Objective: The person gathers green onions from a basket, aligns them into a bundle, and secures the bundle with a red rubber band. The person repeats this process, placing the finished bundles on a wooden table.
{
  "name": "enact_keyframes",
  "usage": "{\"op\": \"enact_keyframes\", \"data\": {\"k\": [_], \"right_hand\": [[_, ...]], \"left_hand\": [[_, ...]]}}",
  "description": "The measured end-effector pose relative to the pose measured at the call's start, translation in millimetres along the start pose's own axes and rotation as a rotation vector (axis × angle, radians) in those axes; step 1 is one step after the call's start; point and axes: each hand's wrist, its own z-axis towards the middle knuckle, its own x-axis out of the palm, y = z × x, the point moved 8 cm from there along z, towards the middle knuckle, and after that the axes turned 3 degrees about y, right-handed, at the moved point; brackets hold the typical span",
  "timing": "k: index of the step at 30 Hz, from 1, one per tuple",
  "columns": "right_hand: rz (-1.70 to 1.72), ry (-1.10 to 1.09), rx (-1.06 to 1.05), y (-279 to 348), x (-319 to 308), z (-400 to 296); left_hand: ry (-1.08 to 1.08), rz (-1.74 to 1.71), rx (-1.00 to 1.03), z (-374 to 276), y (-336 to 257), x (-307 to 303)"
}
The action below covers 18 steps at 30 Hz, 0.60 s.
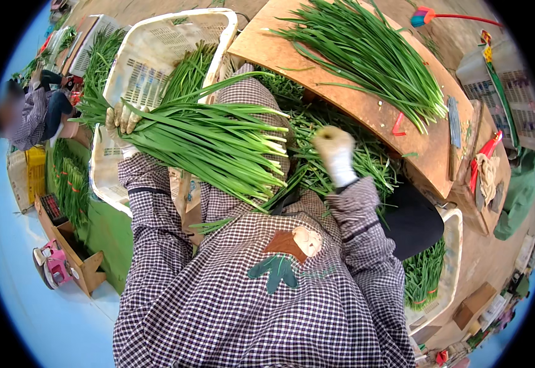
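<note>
A loose bunch of garlic chives lies across my lap, green tips to the left and pale stem ends to the right. My left hand, in a stained work glove, is closed around its leafy end. My right hand, gloved too, is raised just right of the stem ends and apart from them. Motion blurs it; its fingers look curled, but whether anything is in them cannot be made out. Beneath it is a heap of loose chive leaves.
A wooden board bears a large pile of chives and a knife. White plastic crates with chives stand on the left and lower right. A wooden box holds gloves. Another person sits at far left.
</note>
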Motion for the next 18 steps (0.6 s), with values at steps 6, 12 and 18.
{"op": "enact_keyframes", "data": {"k": [6,12,18], "right_hand": [[-0.379,-0.078,-0.548,96.4,-52.1,-6.5],[-0.464,0.281,-0.59,153.9,43.7,85.2],[-0.047,0.327,-0.762,137.0,33.3,26.5]], "left_hand": [[0.297,-0.182,0.031,6.9,12.0,16.6],[0.183,-0.099,0.027,8.5,13.6,11.2],[-0.056,-0.15,0.096,15.1,-1.1,-11.8]]}}
